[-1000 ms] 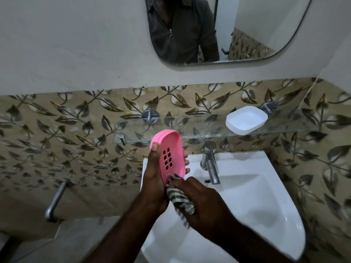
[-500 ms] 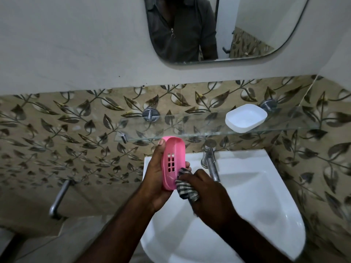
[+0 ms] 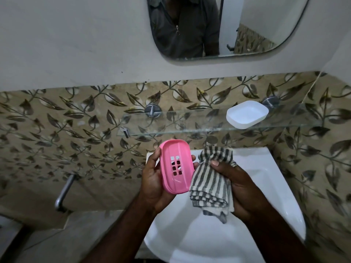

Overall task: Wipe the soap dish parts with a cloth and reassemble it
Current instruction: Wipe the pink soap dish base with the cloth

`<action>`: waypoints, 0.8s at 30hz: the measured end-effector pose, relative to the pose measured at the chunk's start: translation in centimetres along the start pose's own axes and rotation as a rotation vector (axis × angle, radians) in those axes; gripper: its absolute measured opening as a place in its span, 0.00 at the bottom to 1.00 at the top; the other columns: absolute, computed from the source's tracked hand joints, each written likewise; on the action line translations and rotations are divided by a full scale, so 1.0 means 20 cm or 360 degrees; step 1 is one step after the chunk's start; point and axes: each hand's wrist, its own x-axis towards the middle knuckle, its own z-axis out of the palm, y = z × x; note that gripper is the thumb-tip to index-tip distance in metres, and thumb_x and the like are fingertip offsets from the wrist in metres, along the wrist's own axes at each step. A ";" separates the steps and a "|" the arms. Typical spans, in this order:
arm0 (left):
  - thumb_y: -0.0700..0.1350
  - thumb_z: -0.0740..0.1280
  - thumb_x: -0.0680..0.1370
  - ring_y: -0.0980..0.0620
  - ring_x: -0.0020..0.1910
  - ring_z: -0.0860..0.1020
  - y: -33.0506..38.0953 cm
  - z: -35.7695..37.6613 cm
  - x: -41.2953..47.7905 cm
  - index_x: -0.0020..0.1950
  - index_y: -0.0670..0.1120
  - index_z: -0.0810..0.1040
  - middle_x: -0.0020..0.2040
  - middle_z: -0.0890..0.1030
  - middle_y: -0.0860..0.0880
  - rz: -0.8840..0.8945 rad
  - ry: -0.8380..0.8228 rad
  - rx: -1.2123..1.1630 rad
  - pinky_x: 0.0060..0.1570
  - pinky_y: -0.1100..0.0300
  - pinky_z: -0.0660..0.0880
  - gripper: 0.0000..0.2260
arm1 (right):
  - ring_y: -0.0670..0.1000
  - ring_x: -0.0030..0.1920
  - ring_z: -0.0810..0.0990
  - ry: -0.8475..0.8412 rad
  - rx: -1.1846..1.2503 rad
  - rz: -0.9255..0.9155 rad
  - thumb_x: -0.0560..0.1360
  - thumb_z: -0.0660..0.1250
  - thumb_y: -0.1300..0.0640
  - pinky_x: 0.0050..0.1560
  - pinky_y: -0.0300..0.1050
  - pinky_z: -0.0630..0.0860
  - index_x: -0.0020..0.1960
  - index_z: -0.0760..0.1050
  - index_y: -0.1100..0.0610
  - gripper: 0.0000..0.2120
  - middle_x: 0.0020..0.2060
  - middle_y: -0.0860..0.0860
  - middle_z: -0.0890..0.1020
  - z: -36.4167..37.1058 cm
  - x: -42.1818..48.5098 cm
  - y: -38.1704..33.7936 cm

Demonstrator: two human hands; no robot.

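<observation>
Forearms (image 3: 121, 230) reach up from the lower edge over a white sink (image 3: 269, 186), with both hands held above its back rim. The left hand (image 3: 153, 179) grasps the pink slotted tray (image 3: 175, 168) of the soap dish. Its thumb lies along the tray's left edge, and its fingers (image 3: 193, 158) curl round from behind so that their tips show on the right edge. The tray stands nearly upright, tilted a little to the left, and its hollow face with the block of square drain holes is turned toward the camera.

Just to its right, the right hand (image 3: 241, 185) clutches a grey-and-white striped cloth (image 3: 209, 183). The thumb pins it from the front, and the other fingers are wrapped behind, hidden by the fabric. The cloth bunches above the thumb and hangs in folds below the palm. Its left edge lies against or just beside the tray's right rim; I cannot tell which.

Farther back, a glass shelf (image 3: 171, 121) runs along the wall on round metal brackets (image 3: 152, 110). The white base (image 3: 247, 114) of the soap dish sits toward the shelf's right end, open side up, well apart from the pink tray. Leaf-patterned tiles (image 3: 57, 130) cover the wall behind the shelf, and a metal pipe (image 3: 64, 192) juts out low on the left. Above the tiles, on plain plaster, a rounded mirror (image 3: 256, 19) reflects a dark zip-front shirt (image 3: 182, 25).
</observation>
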 end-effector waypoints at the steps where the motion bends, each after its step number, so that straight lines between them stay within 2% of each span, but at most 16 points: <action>1: 0.60 0.66 0.72 0.37 0.55 0.81 -0.01 0.00 0.00 0.67 0.38 0.76 0.59 0.80 0.34 0.0001 0.0023 -0.0015 0.57 0.45 0.78 0.32 | 0.63 0.52 0.81 0.0010 -0.0088 -0.0040 0.70 0.71 0.64 0.52 0.56 0.79 0.63 0.73 0.67 0.22 0.57 0.68 0.79 0.00 -0.01 0.02; 3: 0.60 0.62 0.74 0.38 0.55 0.81 -0.01 -0.01 0.01 0.68 0.38 0.75 0.59 0.80 0.34 0.0002 0.0060 -0.0002 0.55 0.46 0.79 0.32 | 0.62 0.50 0.83 0.0127 -0.0401 -0.0237 0.69 0.71 0.65 0.48 0.53 0.80 0.59 0.77 0.62 0.18 0.54 0.65 0.82 0.01 -0.01 0.03; 6: 0.65 0.59 0.74 0.40 0.53 0.83 -0.01 -0.03 0.02 0.63 0.38 0.80 0.57 0.82 0.36 -0.0046 0.0092 0.0072 0.51 0.47 0.81 0.34 | 0.59 0.47 0.85 0.0345 -0.0905 -0.0496 0.67 0.73 0.61 0.49 0.57 0.80 0.52 0.80 0.53 0.14 0.47 0.57 0.86 0.05 -0.01 -0.02; 9: 0.66 0.58 0.73 0.43 0.48 0.84 -0.05 -0.04 0.03 0.57 0.40 0.83 0.52 0.85 0.39 -0.0084 0.0099 0.0085 0.47 0.50 0.82 0.33 | 0.53 0.44 0.86 0.0329 -0.1255 -0.0582 0.67 0.73 0.57 0.49 0.54 0.81 0.50 0.81 0.50 0.12 0.42 0.52 0.87 0.10 -0.02 -0.06; 12: 0.64 0.57 0.77 0.42 0.58 0.81 -0.08 0.00 0.02 0.63 0.42 0.80 0.60 0.82 0.38 -0.0109 0.0037 0.0172 0.54 0.48 0.79 0.31 | 0.51 0.41 0.86 0.0224 -0.1492 -0.0643 0.70 0.74 0.60 0.43 0.47 0.82 0.47 0.82 0.53 0.07 0.39 0.51 0.87 0.17 -0.01 -0.05; 14: 0.64 0.61 0.76 0.40 0.65 0.77 -0.10 0.03 0.01 0.68 0.41 0.76 0.66 0.77 0.37 -0.0121 0.0013 0.0220 0.61 0.46 0.76 0.31 | 0.49 0.38 0.85 0.0344 -0.1628 -0.0773 0.70 0.73 0.60 0.39 0.44 0.80 0.43 0.82 0.57 0.02 0.36 0.51 0.86 0.22 0.01 -0.04; 16: 0.61 0.65 0.74 0.41 0.65 0.77 -0.11 0.05 0.02 0.67 0.41 0.76 0.65 0.78 0.37 -0.0085 -0.0010 0.0249 0.61 0.48 0.76 0.30 | 0.47 0.36 0.84 0.0445 -0.1641 -0.0825 0.71 0.73 0.60 0.37 0.42 0.79 0.40 0.81 0.57 0.02 0.34 0.51 0.85 0.26 0.04 -0.01; 19: 0.60 0.65 0.74 0.45 0.59 0.81 -0.09 0.05 0.04 0.65 0.46 0.79 0.60 0.82 0.41 0.0023 0.0023 0.0288 0.57 0.52 0.77 0.25 | 0.45 0.40 0.84 0.0365 -0.1613 -0.0714 0.71 0.73 0.59 0.45 0.45 0.81 0.47 0.82 0.55 0.05 0.38 0.49 0.86 0.29 0.02 0.08; 22: 0.62 0.63 0.75 0.42 0.60 0.78 -0.04 0.04 0.03 0.70 0.50 0.74 0.66 0.77 0.37 0.0070 0.0087 0.0315 0.61 0.48 0.76 0.27 | 0.52 0.41 0.85 0.0210 -0.1510 -0.0490 0.71 0.74 0.61 0.47 0.57 0.81 0.47 0.82 0.56 0.06 0.39 0.52 0.86 0.27 -0.02 0.12; 24: 0.62 0.64 0.75 0.41 0.61 0.78 -0.05 0.06 0.02 0.70 0.47 0.75 0.67 0.76 0.36 0.0072 0.0103 0.0342 0.60 0.48 0.76 0.28 | 0.56 0.43 0.86 0.0185 -0.1185 -0.0398 0.72 0.72 0.64 0.50 0.59 0.81 0.47 0.83 0.57 0.05 0.41 0.55 0.87 0.27 0.00 0.08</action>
